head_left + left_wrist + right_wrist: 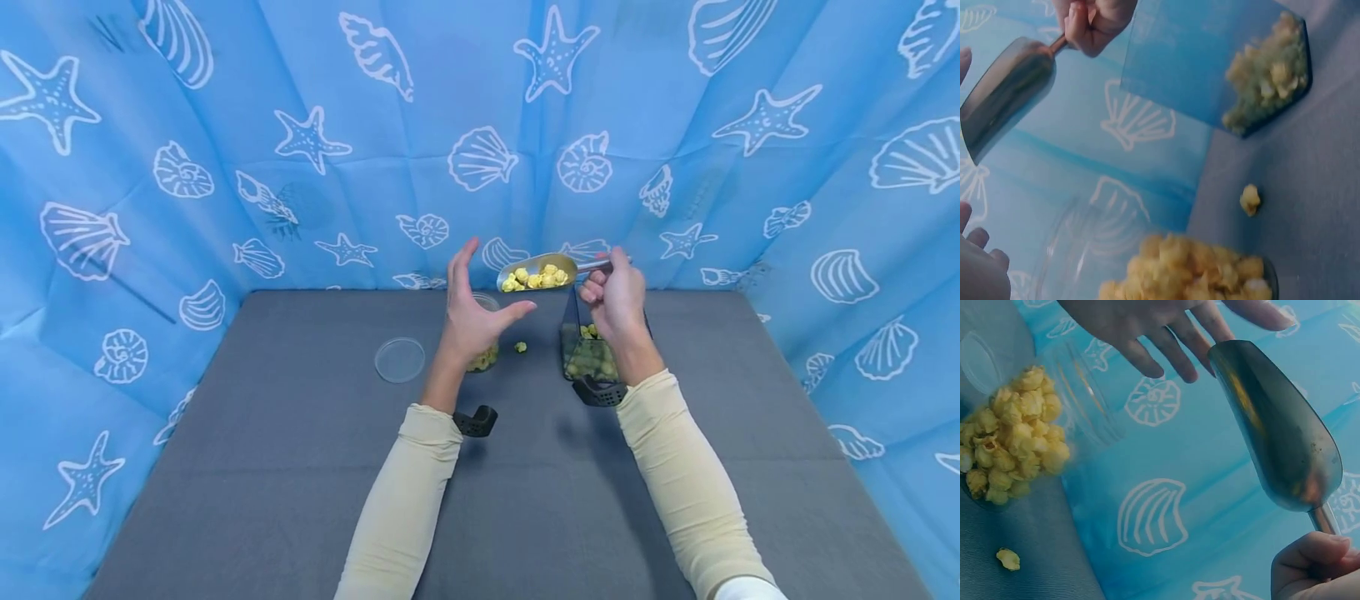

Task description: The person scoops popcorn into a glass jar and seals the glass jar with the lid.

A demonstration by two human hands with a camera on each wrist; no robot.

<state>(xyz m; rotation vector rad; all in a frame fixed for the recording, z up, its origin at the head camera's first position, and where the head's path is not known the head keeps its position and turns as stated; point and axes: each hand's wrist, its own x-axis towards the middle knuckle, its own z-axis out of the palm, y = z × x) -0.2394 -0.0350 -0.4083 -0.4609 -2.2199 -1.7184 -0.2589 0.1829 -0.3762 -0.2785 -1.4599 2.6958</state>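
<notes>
My right hand [617, 293] grips the handle of a metal scoop [1282, 434], held up level with popcorn [534, 277] in its bowl. The scoop's mouth points left, toward my left hand [476, 312]. That hand is spread, thumb apart from the fingers, in the air above a clear jar [1079, 394]. Popcorn [1016, 434] fills the lower part of the jar, whose mouth is uncovered. Below my right hand stands a clear square container [572, 346] with more popcorn [1272, 81] at its bottom.
A round clear lid [399, 360] lies on the grey table [300, 467] left of the jar. One loose popcorn piece [521, 347] sits between jar and container. Blue shell-patterned curtains [420, 75] hang behind and at both sides.
</notes>
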